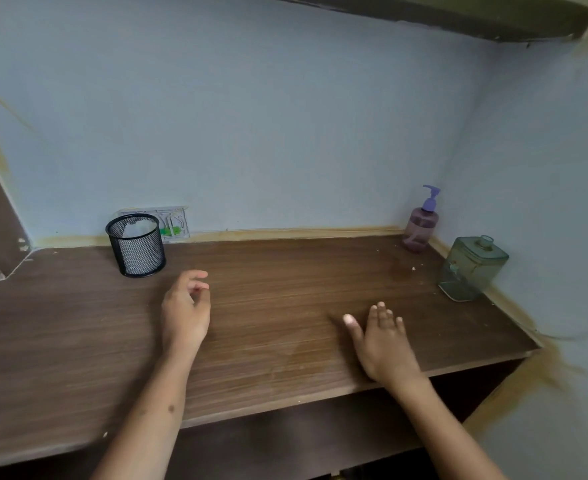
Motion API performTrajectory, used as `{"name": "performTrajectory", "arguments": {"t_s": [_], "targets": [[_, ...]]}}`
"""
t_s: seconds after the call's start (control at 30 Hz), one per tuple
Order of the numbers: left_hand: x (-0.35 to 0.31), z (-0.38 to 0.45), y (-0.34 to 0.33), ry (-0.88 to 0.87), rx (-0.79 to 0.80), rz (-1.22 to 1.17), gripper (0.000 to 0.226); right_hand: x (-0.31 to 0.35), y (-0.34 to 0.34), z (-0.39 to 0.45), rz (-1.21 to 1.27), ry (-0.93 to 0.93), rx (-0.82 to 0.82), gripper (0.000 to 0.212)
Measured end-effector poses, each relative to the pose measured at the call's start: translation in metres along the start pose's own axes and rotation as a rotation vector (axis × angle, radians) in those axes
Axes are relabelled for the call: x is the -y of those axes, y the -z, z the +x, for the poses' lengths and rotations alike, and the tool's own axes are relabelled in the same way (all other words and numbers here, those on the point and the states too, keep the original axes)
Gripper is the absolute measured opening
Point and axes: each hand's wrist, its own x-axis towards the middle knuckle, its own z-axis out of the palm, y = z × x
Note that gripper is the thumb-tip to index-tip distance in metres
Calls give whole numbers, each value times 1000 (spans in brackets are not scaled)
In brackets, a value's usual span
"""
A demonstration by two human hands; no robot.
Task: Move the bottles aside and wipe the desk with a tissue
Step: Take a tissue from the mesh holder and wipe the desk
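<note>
Hovering over desk (285,271), left hand (186,311) loosely curled, right hand (384,339) spread, bottles unlabeled.

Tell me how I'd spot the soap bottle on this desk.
Follow the brown desk to its far right corner, where the two walls meet. The pump bottle stands there, pinkish and see-through with a purple pump, unlike the squat green jar beside it.

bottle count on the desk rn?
2. The purple pump bottle stands upright in the far right corner against the wall. The green square bottle sits just in front of it along the right wall. No others show; nothing seems to hide any.
</note>
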Motion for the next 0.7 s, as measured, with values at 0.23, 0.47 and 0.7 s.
{"name": "performTrajectory", "arguments": {"t_s": [0.23,0.47,0.7], "targets": [[-1,-1,2,11,-15,-6,32,111,-18,-50,126,509,88,121],[0,-1,2,11,-10,0,32,113,-29,-70,0,846,64,97],[-2,-2,2,22,2,17,32,16,-3,-25,-8,472,30,110]]}}
